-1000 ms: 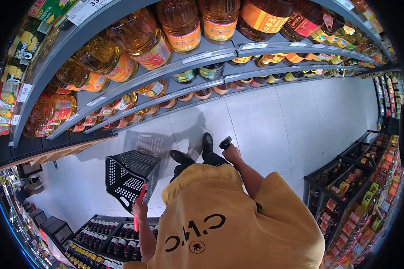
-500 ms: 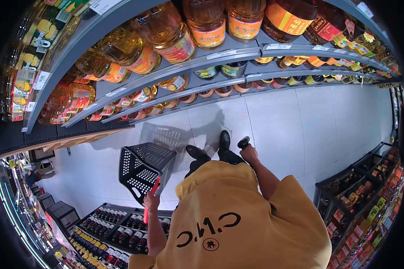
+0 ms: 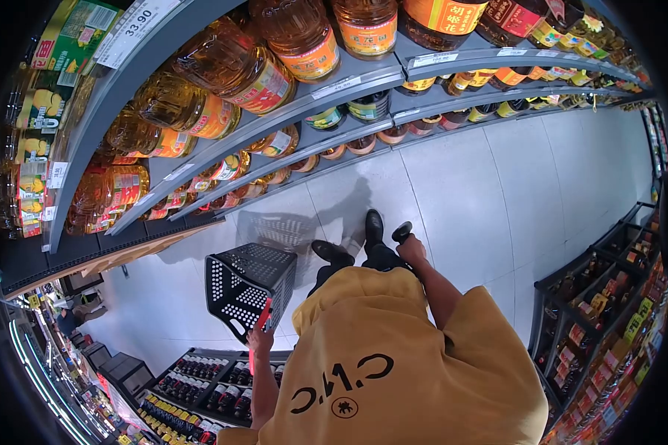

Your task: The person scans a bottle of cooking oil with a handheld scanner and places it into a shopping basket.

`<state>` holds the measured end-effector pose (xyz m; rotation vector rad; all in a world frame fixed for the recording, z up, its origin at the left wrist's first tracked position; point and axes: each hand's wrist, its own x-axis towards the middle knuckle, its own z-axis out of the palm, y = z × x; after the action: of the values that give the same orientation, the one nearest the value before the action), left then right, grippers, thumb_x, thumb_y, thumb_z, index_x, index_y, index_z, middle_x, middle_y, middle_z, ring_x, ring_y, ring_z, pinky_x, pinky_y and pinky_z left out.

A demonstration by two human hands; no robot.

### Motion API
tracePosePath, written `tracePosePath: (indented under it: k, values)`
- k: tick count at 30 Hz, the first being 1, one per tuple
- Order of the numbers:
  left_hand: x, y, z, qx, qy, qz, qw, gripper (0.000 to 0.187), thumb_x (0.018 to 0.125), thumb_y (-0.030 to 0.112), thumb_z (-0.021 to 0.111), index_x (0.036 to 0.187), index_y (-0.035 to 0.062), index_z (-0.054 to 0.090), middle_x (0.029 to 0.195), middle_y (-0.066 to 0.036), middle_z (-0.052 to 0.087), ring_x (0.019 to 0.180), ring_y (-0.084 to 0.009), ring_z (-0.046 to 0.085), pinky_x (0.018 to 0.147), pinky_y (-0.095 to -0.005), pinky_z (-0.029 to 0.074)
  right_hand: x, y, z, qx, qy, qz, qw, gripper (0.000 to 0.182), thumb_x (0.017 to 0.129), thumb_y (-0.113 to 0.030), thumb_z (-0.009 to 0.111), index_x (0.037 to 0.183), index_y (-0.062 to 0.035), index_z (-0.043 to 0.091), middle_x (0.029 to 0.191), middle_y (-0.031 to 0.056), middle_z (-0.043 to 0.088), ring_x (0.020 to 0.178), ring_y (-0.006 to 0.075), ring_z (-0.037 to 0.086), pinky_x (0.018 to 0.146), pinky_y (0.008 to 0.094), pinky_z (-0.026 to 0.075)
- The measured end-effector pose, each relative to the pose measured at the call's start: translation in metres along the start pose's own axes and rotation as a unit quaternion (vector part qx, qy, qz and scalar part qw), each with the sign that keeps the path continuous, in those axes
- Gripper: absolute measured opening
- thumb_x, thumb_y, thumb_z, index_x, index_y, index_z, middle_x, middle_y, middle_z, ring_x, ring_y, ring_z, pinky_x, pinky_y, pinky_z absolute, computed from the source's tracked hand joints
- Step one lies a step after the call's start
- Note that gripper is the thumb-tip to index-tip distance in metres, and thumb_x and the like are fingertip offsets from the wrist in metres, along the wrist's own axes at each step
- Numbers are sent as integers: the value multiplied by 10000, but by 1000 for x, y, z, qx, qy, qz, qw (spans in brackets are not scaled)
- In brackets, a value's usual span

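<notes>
Head view
Left hand [image 3: 260, 341]: closed around red handle [image 3: 264, 314].
Basket [image 3: 266, 268]: forward and slightly left of left hand, the nearer hand.
Handle axis: fore-aft, forward end at the basket.
Basket direction: mouth toward outer left, base toward shoes [image 3: 374, 226]; exact long axis cannot be told.
Right hand [image 3: 413, 251]: closed on dark object [image 3: 402, 231], rounded end forward.

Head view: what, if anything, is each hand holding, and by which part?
Left hand: black basket, by red handle. Right hand: dark object, held part hidden.
</notes>
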<state>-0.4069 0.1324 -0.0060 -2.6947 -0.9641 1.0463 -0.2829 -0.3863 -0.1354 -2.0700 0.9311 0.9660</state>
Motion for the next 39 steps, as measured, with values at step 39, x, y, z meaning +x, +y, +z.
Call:
tracePosePath:
  k: [39]
  values:
    - [-7,7,-11,-13,-34,10,999,648,733,395,730,1326,203,551,1256,-194,572,1232,-396,487,1024,-567,357,5,-1,-7,-13,-19,1,1000,480,782,-184,621,1211,15,545,1160,255,647,1131,379,612,962,442,480]
